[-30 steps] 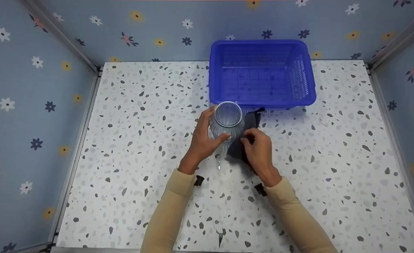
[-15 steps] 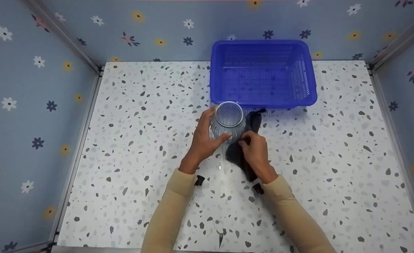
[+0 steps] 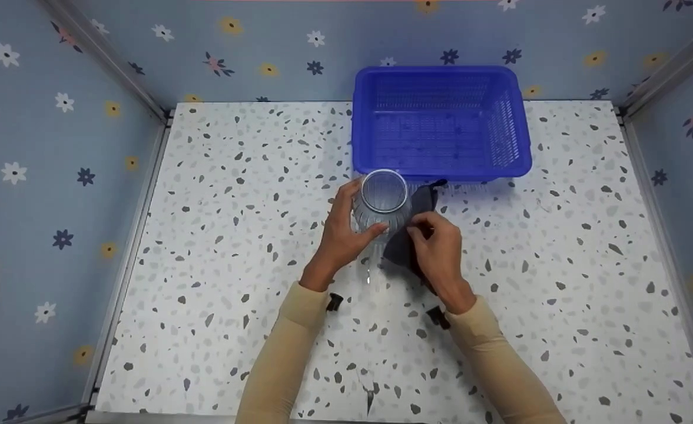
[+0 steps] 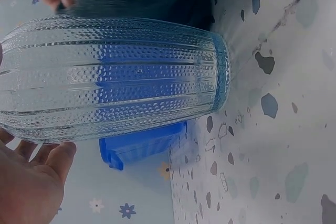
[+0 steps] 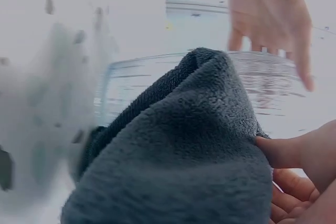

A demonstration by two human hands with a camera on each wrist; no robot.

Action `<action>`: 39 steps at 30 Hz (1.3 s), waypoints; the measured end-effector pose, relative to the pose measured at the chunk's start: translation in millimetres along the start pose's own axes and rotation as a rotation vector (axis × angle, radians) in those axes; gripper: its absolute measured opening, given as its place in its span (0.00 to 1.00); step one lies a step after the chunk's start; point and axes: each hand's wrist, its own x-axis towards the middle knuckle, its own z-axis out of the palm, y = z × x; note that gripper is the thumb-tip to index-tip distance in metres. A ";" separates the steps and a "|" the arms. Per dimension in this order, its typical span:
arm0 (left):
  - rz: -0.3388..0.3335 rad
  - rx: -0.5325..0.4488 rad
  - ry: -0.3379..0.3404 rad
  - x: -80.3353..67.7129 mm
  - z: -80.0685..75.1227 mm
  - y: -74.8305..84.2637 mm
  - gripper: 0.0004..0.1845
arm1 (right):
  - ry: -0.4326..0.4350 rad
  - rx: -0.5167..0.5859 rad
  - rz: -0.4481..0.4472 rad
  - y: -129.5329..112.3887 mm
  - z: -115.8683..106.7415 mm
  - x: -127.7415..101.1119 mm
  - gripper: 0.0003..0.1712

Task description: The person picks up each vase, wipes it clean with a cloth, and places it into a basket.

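Observation:
A clear ribbed glass vase [image 3: 382,202] stands upright on the speckled table [image 3: 234,235], just in front of the blue basket. My left hand [image 3: 341,231] grips its left side, thumb at the front. In the left wrist view the vase [image 4: 113,77] fills the frame with my palm [image 4: 29,184] below it. My right hand [image 3: 437,247] pinches a dark grey cloth [image 3: 412,227] and presses it against the vase's right side. The right wrist view shows the cloth [image 5: 184,156] bunched against the glass [image 5: 273,85], with my right fingers [image 5: 291,153] on it.
A blue plastic basket [image 3: 517,138] stands at the back of the table, right behind the vase. Flowered blue walls [image 3: 46,147] with metal rails close in the table on the left, right and back.
My right hand with the cloth slid down and toward me along the vase, then back up and right against its side. The left hand and vase stayed put.

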 end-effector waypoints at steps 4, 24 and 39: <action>0.011 -0.002 0.000 1.3 0.2 -0.6 0.46 | 0.042 -0.005 -0.036 -10.4 -5.3 3.6 0.04; -0.007 -0.013 0.012 -0.9 2.0 -3.2 0.45 | 0.028 -0.101 -0.058 -47.2 -15.1 17.0 0.06; 0.008 -0.008 0.003 0.0 1.6 -2.3 0.45 | 0.005 -0.108 0.014 -14.2 -4.4 6.4 0.06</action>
